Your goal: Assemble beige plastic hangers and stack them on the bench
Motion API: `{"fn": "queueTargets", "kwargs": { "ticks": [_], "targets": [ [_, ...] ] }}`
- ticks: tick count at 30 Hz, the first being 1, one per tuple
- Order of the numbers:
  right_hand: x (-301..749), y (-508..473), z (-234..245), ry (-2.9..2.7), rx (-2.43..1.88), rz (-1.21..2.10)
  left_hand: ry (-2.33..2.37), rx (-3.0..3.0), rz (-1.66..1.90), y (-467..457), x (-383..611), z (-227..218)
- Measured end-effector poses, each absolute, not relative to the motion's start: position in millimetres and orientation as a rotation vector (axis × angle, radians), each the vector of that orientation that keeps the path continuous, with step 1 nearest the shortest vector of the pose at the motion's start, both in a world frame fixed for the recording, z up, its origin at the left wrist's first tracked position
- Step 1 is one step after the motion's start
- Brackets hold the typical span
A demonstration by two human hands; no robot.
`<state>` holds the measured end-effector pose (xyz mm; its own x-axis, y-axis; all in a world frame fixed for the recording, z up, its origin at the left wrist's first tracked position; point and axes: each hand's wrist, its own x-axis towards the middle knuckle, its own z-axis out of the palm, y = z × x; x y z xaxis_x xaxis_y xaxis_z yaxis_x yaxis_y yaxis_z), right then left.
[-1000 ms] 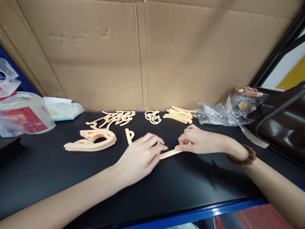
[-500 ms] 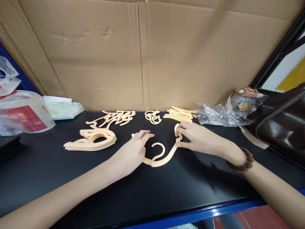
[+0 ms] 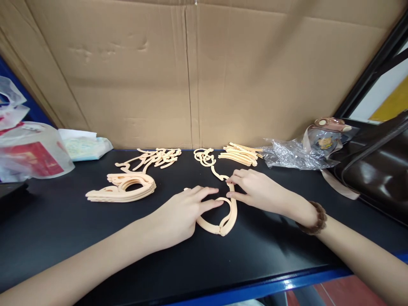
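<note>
A cream plastic folding hanger (image 3: pixel 233 219) lies partly folded on the black tabletop, its two arms meeting at a joint nearest me. My left hand (image 3: pixel 188 210) covers most of its left arm, and two fingers reach across to the curved hook, closed around the hanger as far as I can see. My right hand (image 3: pixel 250 189) pinches the upper end of the right arm between thumb and fingers. From that end a thin cream piece (image 3: pixel 217 173) sticks out toward the back. My left palm hides part of the hanger.
Folded hangers (image 3: pixel 123 195) are stacked at left. Behind lie loose cream arms (image 3: pixel 159 157), a heap of hooks (image 3: pixel 204 157) and straight strips (image 3: pixel 240 154). Crumpled clear plastic (image 3: pixel 287 155), a bottle (image 3: pixel 325 138) and a dark bag (image 3: pixel 376 170) stand right; tissues (image 3: pixel 86 146) sit left.
The hanger has come closer to me, its right arm swinging inward around the hook. My right hand has moved left, and my left hand has shifted right onto the hook.
</note>
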<state>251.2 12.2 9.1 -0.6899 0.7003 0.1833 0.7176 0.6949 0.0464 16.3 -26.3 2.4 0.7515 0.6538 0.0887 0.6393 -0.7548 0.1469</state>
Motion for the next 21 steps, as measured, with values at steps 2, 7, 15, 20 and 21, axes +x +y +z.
{"fn": "queueTargets", "kwargs": {
  "ticks": [2, 7, 15, 20, 21],
  "targets": [
    [253.7, 14.1, 8.1, -2.756, -1.209, -0.235, 1.093, 2.899, 0.114, -28.5, 19.1, 4.1],
    [263.9, 18.2, 9.6, -2.759, -1.365, -0.349, 1.272, 2.955, 0.042, -26.8, 21.9, 7.4],
    [268.7, 20.3, 16.5, -2.752, -1.428, -0.169, 1.662, 2.915, -0.123, -14.7, 14.1, 5.1],
    [267.5, 23.2, 16.6, -2.688, -1.239, 0.145, 1.738, 2.902, -0.164, -13.0, 14.3, 5.3],
    [267.4, 23.7, 16.8, -2.710, -1.186, 0.154, 1.742, 2.898, -0.171, -13.1, 14.5, 5.7]
  ]
}}
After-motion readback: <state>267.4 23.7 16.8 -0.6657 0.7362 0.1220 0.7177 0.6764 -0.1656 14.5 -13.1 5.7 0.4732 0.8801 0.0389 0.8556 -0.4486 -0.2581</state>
